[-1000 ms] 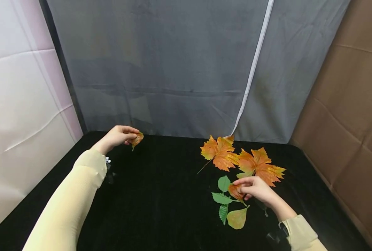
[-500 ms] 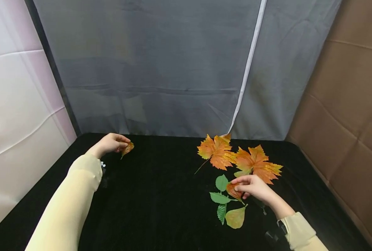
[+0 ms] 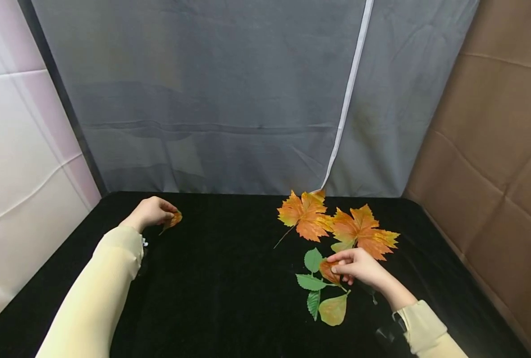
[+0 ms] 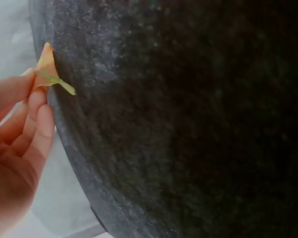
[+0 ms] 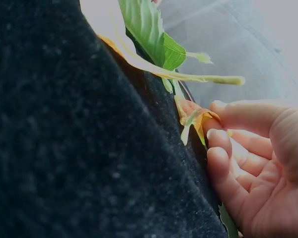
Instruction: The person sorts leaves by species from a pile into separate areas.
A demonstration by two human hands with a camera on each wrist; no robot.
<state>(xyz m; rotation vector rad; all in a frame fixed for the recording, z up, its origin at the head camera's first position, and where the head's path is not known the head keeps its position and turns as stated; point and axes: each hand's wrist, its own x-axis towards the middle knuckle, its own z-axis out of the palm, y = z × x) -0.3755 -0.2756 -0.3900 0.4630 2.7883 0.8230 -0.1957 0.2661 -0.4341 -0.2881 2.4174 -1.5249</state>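
Note:
At the table's far left, my left hand [image 3: 151, 213] pinches a small orange leaf [image 3: 174, 219] between thumb and fingers. Its short pale stem points away from the fingertips in the left wrist view, where the leaf [image 4: 46, 68] looks folded. On the right side, my right hand [image 3: 359, 267] pinches a reddish-orange leaf [image 3: 329, 271] by its edge, close over the table. That leaf overlaps a green leaf sprig [image 3: 310, 282] in the head view. A yellow-green rounded leaf [image 3: 333, 311] lies just in front, its stem reaching toward the right hand.
Two large orange maple leaves [image 3: 305, 217] lie behind the right hand, edges overlapping, with a pale green leaf [image 3: 342, 246] partly under one. The black cloth table [image 3: 229, 278] is bordered by a grey curtain [image 3: 212, 99], a white panel on the left and a brown one on the right.
My left hand has moved left and slightly toward me, carrying its orange leaf. The right hand keeps its pinch on the reddish leaf; the whole head view has shifted a little.

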